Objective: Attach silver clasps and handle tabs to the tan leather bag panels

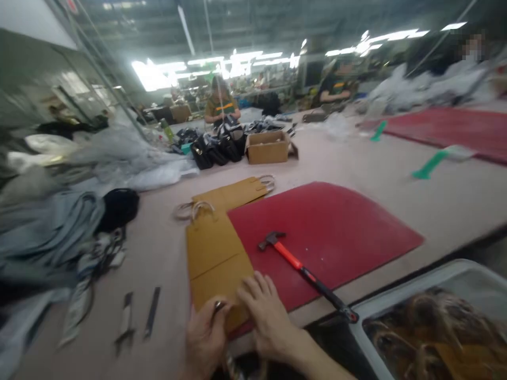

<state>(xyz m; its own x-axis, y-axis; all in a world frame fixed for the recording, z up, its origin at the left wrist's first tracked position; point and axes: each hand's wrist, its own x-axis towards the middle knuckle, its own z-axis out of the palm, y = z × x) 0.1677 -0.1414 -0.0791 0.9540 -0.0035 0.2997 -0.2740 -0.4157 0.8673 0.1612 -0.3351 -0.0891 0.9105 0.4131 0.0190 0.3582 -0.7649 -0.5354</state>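
Mustard panel [216, 245] lies on the table [158, 227] before us, overlapping the red sheet [336, 221], its near end under our 2 hands. Our left hand [206, 333] pinches a small shiny piece [218, 305], too blurred to name; our right hand [267, 309] rests on the panel, fingers outstretched. From our hands, a hammer [291, 256] lies at 2 o'clock, a white tub [396, 294] at 3.

Dim overall | overhead lamps [154, 74] blown out — white glare at back | soft blur throughout | edges — stretched, smeared
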